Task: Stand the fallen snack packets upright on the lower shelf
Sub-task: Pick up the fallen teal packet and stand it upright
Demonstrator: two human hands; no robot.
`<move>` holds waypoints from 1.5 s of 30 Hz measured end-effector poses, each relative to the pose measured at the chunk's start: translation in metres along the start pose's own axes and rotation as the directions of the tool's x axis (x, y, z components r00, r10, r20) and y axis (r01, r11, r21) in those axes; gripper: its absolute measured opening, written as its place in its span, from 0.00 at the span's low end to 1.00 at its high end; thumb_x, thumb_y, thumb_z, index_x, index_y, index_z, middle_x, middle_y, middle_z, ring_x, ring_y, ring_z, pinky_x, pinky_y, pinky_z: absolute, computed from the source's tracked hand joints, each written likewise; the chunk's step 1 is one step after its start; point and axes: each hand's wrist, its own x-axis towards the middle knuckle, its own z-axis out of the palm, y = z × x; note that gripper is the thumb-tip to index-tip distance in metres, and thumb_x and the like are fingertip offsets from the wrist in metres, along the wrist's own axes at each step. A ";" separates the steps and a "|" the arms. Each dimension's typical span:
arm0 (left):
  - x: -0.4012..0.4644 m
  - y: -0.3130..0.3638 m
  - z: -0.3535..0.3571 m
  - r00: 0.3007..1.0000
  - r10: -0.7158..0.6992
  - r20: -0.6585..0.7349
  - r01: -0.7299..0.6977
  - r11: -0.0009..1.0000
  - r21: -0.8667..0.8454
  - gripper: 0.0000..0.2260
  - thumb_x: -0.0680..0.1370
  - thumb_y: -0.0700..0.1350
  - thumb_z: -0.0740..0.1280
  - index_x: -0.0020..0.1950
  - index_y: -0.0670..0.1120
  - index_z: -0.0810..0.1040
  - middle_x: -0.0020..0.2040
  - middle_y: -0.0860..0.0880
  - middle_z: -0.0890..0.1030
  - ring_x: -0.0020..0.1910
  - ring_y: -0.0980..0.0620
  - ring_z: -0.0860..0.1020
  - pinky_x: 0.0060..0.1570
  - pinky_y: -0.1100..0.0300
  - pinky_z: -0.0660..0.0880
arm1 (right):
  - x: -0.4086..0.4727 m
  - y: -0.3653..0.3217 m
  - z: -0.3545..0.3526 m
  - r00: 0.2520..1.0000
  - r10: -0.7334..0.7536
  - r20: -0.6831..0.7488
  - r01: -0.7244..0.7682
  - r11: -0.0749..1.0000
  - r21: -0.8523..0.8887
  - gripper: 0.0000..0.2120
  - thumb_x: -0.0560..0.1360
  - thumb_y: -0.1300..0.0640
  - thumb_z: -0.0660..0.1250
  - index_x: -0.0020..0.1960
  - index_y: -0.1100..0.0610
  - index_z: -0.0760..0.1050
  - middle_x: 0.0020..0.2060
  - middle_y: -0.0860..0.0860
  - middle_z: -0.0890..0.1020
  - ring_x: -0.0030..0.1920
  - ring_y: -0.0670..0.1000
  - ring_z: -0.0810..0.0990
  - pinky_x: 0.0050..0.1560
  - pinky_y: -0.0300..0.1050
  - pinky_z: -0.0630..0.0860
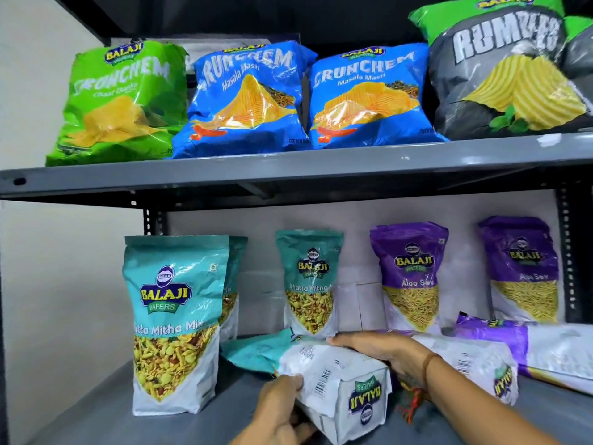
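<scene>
Nearest the camera, a fallen teal packet point(333, 380) is held flat on the lower shelf point(96, 422). Its near left edge is pinched by the left hand point(279, 409), and its far right side is clasped by the right hand point(378, 350). Two fallen purple packets point(552, 348) are seen lying to the right, and an upright teal packet point(175, 322) to the left.

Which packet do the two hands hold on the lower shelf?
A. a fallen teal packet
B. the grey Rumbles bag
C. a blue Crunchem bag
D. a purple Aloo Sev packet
A: the left hand and the right hand both hold the teal packet, which lies on the lower shelf with its barcode side up.
</scene>
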 end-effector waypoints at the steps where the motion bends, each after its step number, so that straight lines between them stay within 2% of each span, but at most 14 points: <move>1: 0.002 0.003 -0.003 1.000 0.013 0.011 -0.013 1.000 0.003 0.13 0.79 0.36 0.61 0.62 0.38 0.76 0.57 0.35 0.81 0.54 0.36 0.80 0.52 0.41 0.77 | -0.001 -0.001 0.001 1.000 -0.021 -0.021 0.021 1.000 -0.004 0.19 0.77 0.42 0.64 0.35 0.47 0.87 0.33 0.44 0.88 0.32 0.42 0.86 0.32 0.32 0.78; 6: 0.023 0.029 -0.011 0.970 0.163 0.178 -0.173 0.984 0.046 0.13 0.79 0.32 0.57 0.51 0.43 0.80 0.35 0.44 0.87 0.26 0.49 0.83 0.25 0.60 0.78 | -0.010 -0.007 -0.001 0.957 -0.214 -0.195 0.225 0.974 0.040 0.22 0.71 0.36 0.68 0.49 0.54 0.84 0.45 0.49 0.89 0.46 0.45 0.87 0.45 0.36 0.81; 10: 0.048 0.061 -0.012 0.901 0.275 0.336 -0.303 0.953 0.030 0.16 0.78 0.28 0.58 0.54 0.42 0.82 0.48 0.41 0.88 0.41 0.44 0.87 0.38 0.52 0.82 | -0.018 -0.018 0.006 0.742 -0.458 -0.489 0.471 0.876 -0.106 0.20 0.73 0.40 0.68 0.50 0.56 0.79 0.48 0.56 0.87 0.49 0.53 0.85 0.58 0.59 0.77; 14: 0.068 0.066 -0.018 0.846 0.322 0.424 -0.390 0.917 0.082 0.14 0.76 0.25 0.58 0.52 0.36 0.80 0.43 0.46 0.88 0.42 0.52 0.87 0.36 0.63 0.81 | -0.026 -0.007 0.031 0.538 -0.545 -0.642 0.493 0.822 -0.285 0.17 0.73 0.40 0.68 0.55 0.50 0.75 0.48 0.48 0.87 0.47 0.51 0.86 0.49 0.60 0.82; 17: 0.078 0.049 -0.028 0.859 0.354 0.371 -0.436 0.885 0.164 0.18 0.75 0.24 0.58 0.61 0.35 0.78 0.46 0.46 0.86 0.45 0.51 0.83 0.40 0.62 0.77 | -0.027 0.012 0.049 0.551 -0.560 -0.619 0.440 0.825 -0.355 0.20 0.72 0.37 0.64 0.58 0.46 0.72 0.49 0.49 0.86 0.48 0.52 0.85 0.47 0.59 0.82; 22: 0.080 0.048 -0.027 0.856 0.369 0.362 -0.450 0.877 0.170 0.16 0.78 0.27 0.59 0.59 0.39 0.80 0.56 0.38 0.80 0.55 0.43 0.74 0.59 0.49 0.67 | -0.029 0.010 0.056 0.547 -0.520 -0.656 0.427 0.847 -0.316 0.18 0.74 0.53 0.72 0.62 0.52 0.73 0.54 0.50 0.83 0.53 0.52 0.83 0.54 0.56 0.81; 26: 0.084 0.044 -0.037 0.882 0.308 0.356 -0.388 0.904 0.178 0.13 0.78 0.35 0.63 0.62 0.39 0.79 0.56 0.39 0.80 0.51 0.43 0.77 0.49 0.52 0.74 | -0.042 0.011 0.066 0.501 -0.455 -0.736 0.417 0.872 -0.255 0.22 0.70 0.55 0.76 0.59 0.49 0.70 0.55 0.48 0.73 0.55 0.50 0.76 0.57 0.46 0.78; 27: 0.084 0.042 -0.039 0.888 0.289 0.357 -0.364 0.916 0.165 0.13 0.78 0.37 0.64 0.61 0.41 0.80 0.58 0.39 0.81 0.53 0.41 0.78 0.50 0.50 0.75 | -0.044 0.014 0.071 0.511 -0.441 -0.738 0.422 0.876 -0.232 0.22 0.69 0.56 0.77 0.55 0.45 0.69 0.52 0.49 0.73 0.50 0.48 0.75 0.54 0.39 0.76; 29: 0.081 0.041 -0.041 0.898 0.248 0.364 -0.322 0.933 0.160 0.14 0.76 0.45 0.66 0.61 0.44 0.81 0.60 0.41 0.83 0.59 0.38 0.80 0.62 0.44 0.74 | -0.046 0.020 0.084 0.647 -0.399 -0.649 0.408 0.901 -0.148 0.23 0.68 0.55 0.78 0.51 0.43 0.66 0.51 0.49 0.71 0.47 0.42 0.74 0.50 0.29 0.72; 31: 0.076 0.040 -0.039 0.912 0.214 0.349 -0.297 0.933 0.205 0.21 0.76 0.59 0.64 0.60 0.48 0.83 0.57 0.44 0.85 0.60 0.42 0.82 0.65 0.42 0.73 | -0.044 0.024 0.099 0.778 -0.349 -0.522 0.376 0.925 -0.057 0.26 0.68 0.54 0.78 0.58 0.46 0.66 0.58 0.49 0.69 0.57 0.43 0.72 0.63 0.35 0.71; 34: 0.065 0.039 -0.034 0.926 0.288 0.246 -0.348 0.903 0.254 0.29 0.75 0.67 0.56 0.53 0.48 0.86 0.50 0.47 0.88 0.51 0.50 0.86 0.55 0.51 0.78 | -0.038 0.024 0.105 0.808 -0.291 -0.512 0.366 0.929 0.049 0.35 0.67 0.53 0.78 0.67 0.51 0.64 0.62 0.50 0.66 0.67 0.47 0.68 0.75 0.47 0.64; 37: 0.055 0.034 -0.031 0.894 0.409 0.185 -0.448 0.828 0.336 0.26 0.77 0.62 0.57 0.42 0.46 0.88 0.43 0.47 0.89 0.40 0.54 0.87 0.46 0.59 0.77 | -0.037 0.022 0.096 0.819 -0.268 -0.508 0.399 0.901 0.167 0.40 0.65 0.51 0.80 0.70 0.52 0.62 0.66 0.50 0.69 0.70 0.49 0.68 0.75 0.50 0.64; 40: 0.044 0.022 -0.024 0.858 0.450 0.246 -0.512 0.779 0.361 0.22 0.76 0.56 0.61 0.43 0.44 0.88 0.41 0.43 0.88 0.40 0.49 0.87 0.44 0.64 0.80 | -0.037 0.020 0.083 0.862 -0.260 -0.435 0.409 0.864 0.294 0.44 0.55 0.43 0.82 0.65 0.48 0.64 0.64 0.50 0.76 0.66 0.49 0.75 0.70 0.54 0.72; 45: 0.039 0.013 -0.012 0.800 0.536 0.270 -0.599 0.695 0.398 0.06 0.75 0.46 0.69 0.39 0.51 0.84 0.35 0.49 0.85 0.36 0.51 0.82 0.36 0.63 0.76 | -0.027 0.018 0.063 0.884 -0.227 -0.409 0.383 0.854 0.353 0.40 0.57 0.50 0.82 0.65 0.50 0.69 0.57 0.48 0.84 0.58 0.48 0.83 0.65 0.52 0.77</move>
